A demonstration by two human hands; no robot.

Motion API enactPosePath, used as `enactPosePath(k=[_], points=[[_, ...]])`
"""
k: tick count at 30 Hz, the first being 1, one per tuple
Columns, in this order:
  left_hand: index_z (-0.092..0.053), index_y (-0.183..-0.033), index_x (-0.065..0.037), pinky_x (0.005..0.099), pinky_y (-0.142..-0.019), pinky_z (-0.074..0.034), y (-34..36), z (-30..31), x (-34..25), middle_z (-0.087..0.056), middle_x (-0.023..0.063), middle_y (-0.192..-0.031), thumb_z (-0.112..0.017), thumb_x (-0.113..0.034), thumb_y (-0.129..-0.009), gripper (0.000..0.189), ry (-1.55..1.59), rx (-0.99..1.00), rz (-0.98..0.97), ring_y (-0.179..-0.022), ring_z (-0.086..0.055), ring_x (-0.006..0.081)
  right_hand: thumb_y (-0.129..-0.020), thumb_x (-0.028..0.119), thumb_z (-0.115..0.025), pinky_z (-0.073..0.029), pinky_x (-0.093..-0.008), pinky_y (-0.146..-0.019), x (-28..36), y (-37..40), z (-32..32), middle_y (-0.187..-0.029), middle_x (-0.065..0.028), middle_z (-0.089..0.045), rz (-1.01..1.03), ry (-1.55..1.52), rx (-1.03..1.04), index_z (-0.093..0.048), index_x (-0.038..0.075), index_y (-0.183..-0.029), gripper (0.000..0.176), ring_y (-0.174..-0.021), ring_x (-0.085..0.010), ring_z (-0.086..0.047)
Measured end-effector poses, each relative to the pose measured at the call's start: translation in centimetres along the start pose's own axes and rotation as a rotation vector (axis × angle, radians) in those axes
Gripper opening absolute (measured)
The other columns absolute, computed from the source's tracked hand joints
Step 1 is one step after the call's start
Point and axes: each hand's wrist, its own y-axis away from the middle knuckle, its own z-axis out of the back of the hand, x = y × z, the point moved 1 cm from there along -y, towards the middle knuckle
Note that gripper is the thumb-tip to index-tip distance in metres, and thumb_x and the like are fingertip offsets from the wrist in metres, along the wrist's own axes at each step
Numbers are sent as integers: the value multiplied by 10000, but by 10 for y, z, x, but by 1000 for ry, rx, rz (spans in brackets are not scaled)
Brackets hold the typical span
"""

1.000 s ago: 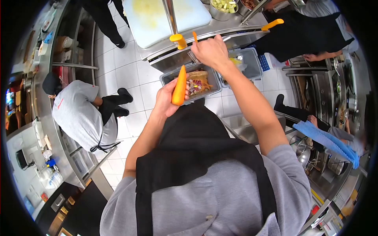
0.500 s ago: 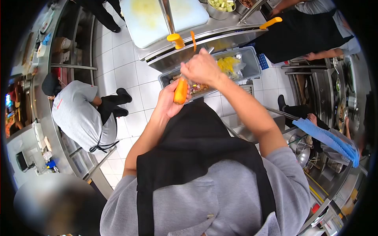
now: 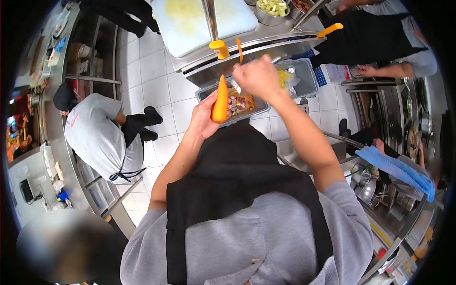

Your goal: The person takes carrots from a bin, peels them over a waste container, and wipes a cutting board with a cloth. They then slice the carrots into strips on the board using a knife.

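A peeled-looking orange carrot is upright in my left hand, its narrow tip pointing away from me. My left fingers wrap round its thick lower part. To the right of the carrot, my right hand is closed on a metal peeler; its head shows below the fist and its handle end sticks out beyond. The peeler and carrot are slightly apart. Beneath both hands sits a grey bin with chopped scraps and a yellow bag of material.
A white cutting board lies on the steel counter ahead. An orange peel strip and yellow handles are at its edge. A pot of cut vegetables stands behind. Co-workers are at left and right.
My right hand has moved right, away from the carrot, uncovering its upper part. The carrot now shows full length in my left hand. The view has shifted slightly.
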Motion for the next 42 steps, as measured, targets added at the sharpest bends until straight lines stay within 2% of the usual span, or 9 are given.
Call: enactPosePath(k=[8, 19, 24, 27, 31, 32, 33, 36, 42], points=[[-507, -1421, -72, 375, -745, -542, 13, -1, -15, -622, 111, -1077, -439, -247, -1076, 392, -40, -72, 100, -870, -603, 227, -929, 302, -564, -423, -442, -755, 52, 14, -9, -573, -90, -642, 183, -25, -115, -673, 102, -565, 429, -594, -273, -627], [-484, -1416, -28, 310, -722, -532, 23, 38, -44, -634, 113, -988, -411, -260, -1059, 432, 76, 211, 301, -822, -601, 185, -1020, 376, -419, -482, -459, -753, 17, -18, 22, -652, -146, -688, -435, 174, -212, -694, 24, -668, 569, -630, -326, -675], [-380, -1513, -7, 300, -732, -573, 14, 45, -43, -660, 124, -1006, -372, -238, -1039, 527, 40, 187, 328, -823, -622, 205, -997, 521, -515, -505, -422, -631, 6, 34, -2, -578, -153, -620, -679, -1321, -402, -672, -11, -675, 642, -609, -241, -619], [-466, -1440, -5, 296, -714, -557, 12, 48, -33, -664, 124, -1000, -443, -314, -1032, 513, 13, 202, 320, -818, -623, 197, -1033, 425, -424, -543, -519, -880, 27, 77, -70, -983, -298, -709, -798, -112, 185, -732, -37, -934, 564, -967, -440, -699], [-561, -1242, -70, 307, -740, -523, -6, 72, -4, -601, 60, -972, -503, -335, -1028, 345, -114, 209, 276, -861, -589, 166, -992, 401, -509, -563, -529, -709, 26, 158, -144, -802, -255, -700, -943, -458, 56, -709, 1, -883, 461, -789, -427, -710], [-550, -1159, -81, 306, -732, -511, -9, 73, 7, -567, 46, -943, -485, -305, -1032, 266, -164, 24, 260, -846, -574, 164, -999, 723, -206, -550, -492, -652, 45, 179, -108, -745, -288, -662, -990, -736, 34, -665, -78, -744, 958, -666, -377, -695], [-552, -1102, -79, 303, -730, -503, -23, 90, 16, -566, 45, -922, -461, -283, -1036, 233, -141, 53, 322, -815, -561, 171, -972, 774, -195, -535, -439, -561, 53, 197, -104, -639, -185, -603, -1111, -847, 52, -650, -54, -732, 975, -531, -288, -631], [-567, -1029, -62, 298, -679, -494, -19, 43, 70, -594, 44, -923, -504, -234, -1029, 182, -308, -289, 363, -781, -570, 157, -920, 783, -451, -485, -346, -517, 72, 273, -53, -651, -71, -564, -1148, -1214, 64, -696, -28, -942, 848, -529, -196, -573], [-511, -1390, -109, 301, -684, -530, 37, -89, 233, -589, 44, -1026, -634, -93, -956, 451, -1022, 541, 365, -790, -593, 139, -881, 329, -770, -492, -316, -638, 103, 487, 40, -711, -58, -624, -1303, -713, -749, -719, 52, -1107, 361, -658, -136, -572]])
